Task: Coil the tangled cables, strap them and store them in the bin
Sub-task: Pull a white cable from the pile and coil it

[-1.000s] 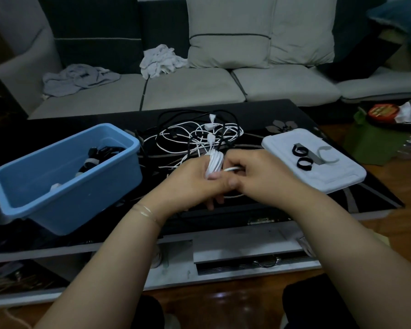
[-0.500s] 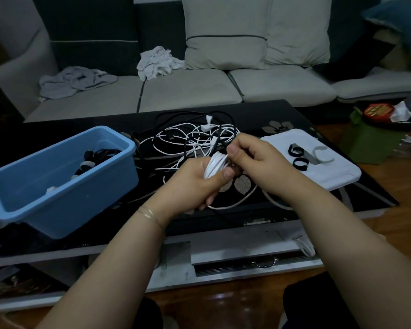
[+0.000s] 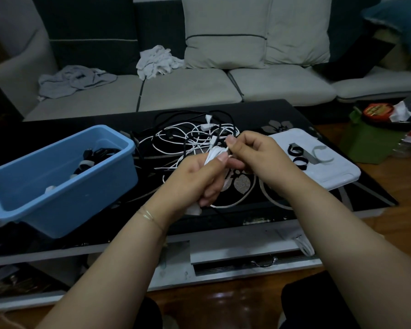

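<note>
Leftmost, a light blue rectangular plastic bin sits on the glossy black glass bench, tilted a little toward the viewer. Inside it, at the far end, lie several black coiled cables with pale straps around them.

Just right of the bin, a loose tangle of thin white and black cables sprawls across the middle of the bench, with small white plugs showing among the loops.

In front of that tangle, both bare forearms reach in from the bottom edge and the hands meet above the bench. The left hand, with a thin gold bracelet at the wrist, is curled around a bunched white cable coil, thumb pressed on top; a short white end pokes out below the fist. The right hand touches the top of the same coil, pinching a white strand between thumb and forefinger. A white length trails from the hands down onto the bench and loops over its silver flower pattern.

Further right, a flat white plastic lid rests on the bench, carrying two black strap rings and a grey strap.

Behind everything stands a grey fabric sofa with crumpled cloths and pale cushions. At the far right, a green box stands on the wooden floor.
</note>
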A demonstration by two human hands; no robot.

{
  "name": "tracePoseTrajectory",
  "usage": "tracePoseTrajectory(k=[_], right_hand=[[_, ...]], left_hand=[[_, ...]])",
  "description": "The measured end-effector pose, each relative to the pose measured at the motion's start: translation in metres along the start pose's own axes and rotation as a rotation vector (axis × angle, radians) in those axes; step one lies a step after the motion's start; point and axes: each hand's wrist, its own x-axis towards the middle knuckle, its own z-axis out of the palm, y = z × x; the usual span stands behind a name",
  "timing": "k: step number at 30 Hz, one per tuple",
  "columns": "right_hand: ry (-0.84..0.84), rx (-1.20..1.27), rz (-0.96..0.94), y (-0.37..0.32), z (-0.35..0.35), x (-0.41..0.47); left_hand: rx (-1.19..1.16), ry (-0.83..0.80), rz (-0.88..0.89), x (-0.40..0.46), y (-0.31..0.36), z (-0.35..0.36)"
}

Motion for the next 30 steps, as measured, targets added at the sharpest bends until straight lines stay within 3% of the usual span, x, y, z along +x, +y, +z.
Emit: tracePoseTrajectory(k=[5, 10, 18, 25, 30], right_hand=[[-0.028, 0.078, 0.093, 0.005, 0.001, 0.002], [-0.092, -0.096, 0.116, 0.018, 0.010, 0.002], [-0.128, -0.440, 0.062, 0.015, 0.021, -0.004], [-0.447, -0.615, 0.121, 0.011, 0.031, -0.016], [-0.373, -0.733, 0.076, 0.002, 0.027, -0.019]], left_hand=[[-0.126, 0.066, 0.035, 0.002, 0.001, 0.002], [-0.254, 0.156, 0.089, 0.005, 0.004, -0.006], [-0.263, 0.223, 0.104, 0.006, 0.004, 0.002], [-0.267, 0.331, 0.092, 0.008, 0.009, 0.000], [-0.183, 0.349, 0.065, 0.009, 0.008, 0.003]])
